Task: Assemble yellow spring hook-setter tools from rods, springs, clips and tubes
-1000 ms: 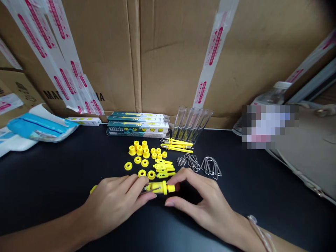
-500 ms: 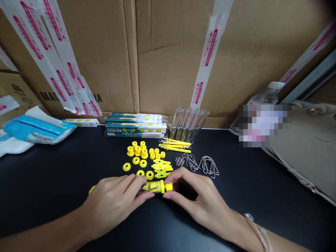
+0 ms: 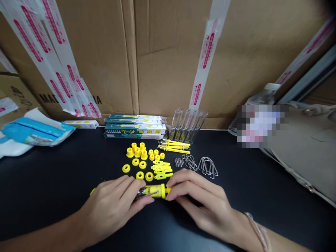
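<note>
A spring scale (image 3: 154, 191) with a clear tube and yellow end fittings lies sideways between my hands. My left hand (image 3: 115, 199) is closed around its tube, and a yellow end pokes out beyond that hand on the far left. My right hand (image 3: 202, 203) pinches the yellow piece at the right end, its fingertips covering most of it. A thin metal wire runs along the tube near my left thumb. Just beyond my hands lie yellow rings (image 3: 140, 175), flat yellow tabs (image 3: 162, 169) and yellow flanged sleeves (image 3: 137, 152).
Several clear tubes (image 3: 187, 125) stand at the back beside stacked boxes (image 3: 135, 131). Yellow rods with springs (image 3: 174, 146), metal hooks (image 3: 208, 167) and small springs (image 3: 179, 162) lie nearer. A blue packet (image 3: 39, 129) is left; a bottle (image 3: 270, 93) and grey bag (image 3: 307, 140) are right.
My right hand's fingers have shifted on the yellow end piece, now covering more of it, with the hand turned further over. My left hand keeps its hold on the tube.
</note>
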Available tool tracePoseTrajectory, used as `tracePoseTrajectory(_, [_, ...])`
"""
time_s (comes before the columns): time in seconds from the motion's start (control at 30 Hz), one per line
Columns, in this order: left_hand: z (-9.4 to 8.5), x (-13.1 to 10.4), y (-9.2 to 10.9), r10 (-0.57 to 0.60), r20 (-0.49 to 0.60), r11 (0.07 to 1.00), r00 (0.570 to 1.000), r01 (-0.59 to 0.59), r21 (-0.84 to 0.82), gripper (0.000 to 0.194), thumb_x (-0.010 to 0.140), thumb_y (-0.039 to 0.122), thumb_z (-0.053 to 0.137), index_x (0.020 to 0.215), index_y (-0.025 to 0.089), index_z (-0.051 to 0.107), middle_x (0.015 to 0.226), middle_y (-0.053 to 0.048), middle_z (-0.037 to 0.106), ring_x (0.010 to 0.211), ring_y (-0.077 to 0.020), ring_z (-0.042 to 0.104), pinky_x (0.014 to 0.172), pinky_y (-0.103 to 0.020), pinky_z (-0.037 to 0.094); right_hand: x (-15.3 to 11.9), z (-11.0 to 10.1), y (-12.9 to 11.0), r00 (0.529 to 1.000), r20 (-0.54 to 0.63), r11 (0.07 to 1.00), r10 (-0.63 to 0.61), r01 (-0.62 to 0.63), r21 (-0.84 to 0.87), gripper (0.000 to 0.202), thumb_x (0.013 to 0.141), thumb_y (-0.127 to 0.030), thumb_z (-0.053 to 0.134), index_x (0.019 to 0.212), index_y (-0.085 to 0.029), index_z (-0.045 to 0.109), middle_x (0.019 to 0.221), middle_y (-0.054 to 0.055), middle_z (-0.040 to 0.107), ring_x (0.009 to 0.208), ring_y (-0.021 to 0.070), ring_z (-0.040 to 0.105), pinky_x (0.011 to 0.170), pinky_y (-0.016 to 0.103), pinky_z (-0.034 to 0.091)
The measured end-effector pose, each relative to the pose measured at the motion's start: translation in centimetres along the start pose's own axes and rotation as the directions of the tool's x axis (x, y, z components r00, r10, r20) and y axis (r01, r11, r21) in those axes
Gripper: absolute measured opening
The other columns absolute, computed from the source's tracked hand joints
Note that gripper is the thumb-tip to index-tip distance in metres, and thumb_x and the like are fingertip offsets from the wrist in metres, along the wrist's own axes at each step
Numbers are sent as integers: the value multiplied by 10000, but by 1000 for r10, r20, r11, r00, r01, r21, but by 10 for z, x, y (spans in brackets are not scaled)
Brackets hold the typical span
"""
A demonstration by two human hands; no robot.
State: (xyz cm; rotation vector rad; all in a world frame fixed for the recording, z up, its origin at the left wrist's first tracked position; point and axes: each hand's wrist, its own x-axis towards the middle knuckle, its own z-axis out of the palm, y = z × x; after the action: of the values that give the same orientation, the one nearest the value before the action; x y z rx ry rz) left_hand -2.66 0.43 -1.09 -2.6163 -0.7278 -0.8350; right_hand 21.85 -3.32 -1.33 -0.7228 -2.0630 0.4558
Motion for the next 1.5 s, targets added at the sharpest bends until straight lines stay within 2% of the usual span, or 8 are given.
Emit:
tracePoseTrajectory(0.17, [1, -1, -1, 2, -4, 1000, 1000, -2, -7, 350, 1071, 367, 349, 864, 188, 567, 627, 31, 664, 497, -136, 663, 449, -274, 447, 3, 2, -1, 994, -49, 994, 103, -101, 35, 186, 931, -161, 673, 1114, -162, 642, 1048, 63, 668, 970, 149, 659, 893, 231, 533])
tracePoseTrajectory(0.3, [2, -2, -1, 1, -9, 1000, 1000, -1, 9, 330, 1065, 366, 374, 878, 187, 578, 639, 25, 677, 498, -143, 668, 459, -281, 459, 1, 5, 1, 971, -6, 971, 237, -237, 7, 170, 974, -192, 615, 1143, -184, 628, 979, 28, 710, 841, 128, 686, 780, 209, 546])
tracePoseTrajectory(0.4, [2, -3, -1, -11, -21, 1000, 1000, 12, 26, 310, 1062, 359, 387, 896, 184, 582, 650, 18, 688, 508, -152, 679, 459, -288, 460, 0, 4, 1, 982, 35, 982, 187, -187, -2, 153, 979, -155, 598, 1125, -177, 638, 987, 37, 732, 855, 134, 704, 774, 208, 547])
tracePoseTrajectory(0.67, [1, -5, 0, -6, -24, 1000, 1000, 6, -2, 297, 1057, 367, 411, 914, 180, 591, 686, 17, 710, 535, -145, 691, 488, -282, 481, 1, 3, -4, 992, -65, 991, 108, -102, 90, 56, 919, -114, 678, 953, -152, 656, 956, 58, 697, 888, 132, 682, 809, 204, 547])
tracePoseTrajectory(0.87, [-1, -3, 0, -22, -36, 997, 999, 20, -72, 286, 1059, 360, 421, 934, 172, 597, 719, 28, 720, 558, -110, 694, 533, -250, 494, 1, 2, -6, 994, -108, 999, 19, -16, 27, 211, 908, 35, 597, 992, -143, 674, 1010, 71, 700, 956, 134, 679, 877, 209, 539])
tracePoseTrajectory(1.13, [-2, -3, -1, -11, -49, 996, 999, 7, -91, 287, 1057, 361, 434, 929, 169, 604, 736, 33, 732, 565, -100, 697, 551, -240, 497, 3, 2, -6, 984, -124, 984, 130, -113, 136, 111, 896, -108, 707, 976, -178, 674, 1003, 34, 695, 937, 122, 674, 872, 198, 539])
tracePoseTrajectory(1.3, [-1, -2, -2, -20, -63, 997, 998, 15, -77, 311, 1059, 372, 422, 924, 167, 614, 720, 33, 728, 552, -101, 697, 539, -236, 494, 0, 5, -2, 982, -127, 988, 142, -134, 70, 228, 907, -121, 696, 1120, -193, 653, 1093, 54, 683, 1028, 155, 657, 915, 242, 532])
tracePoseTrajectory(1.5, [0, -3, -2, -37, -41, 997, 998, 34, -62, 309, 1057, 372, 422, 942, 165, 619, 734, 24, 737, 563, -116, 708, 544, -244, 506, -2, 5, -1, 976, -83, 979, 201, -196, 59, 192, 912, -137, 695, 1090, -206, 675, 945, 11, 726, 821, 128, 693, 764, 212, 554])
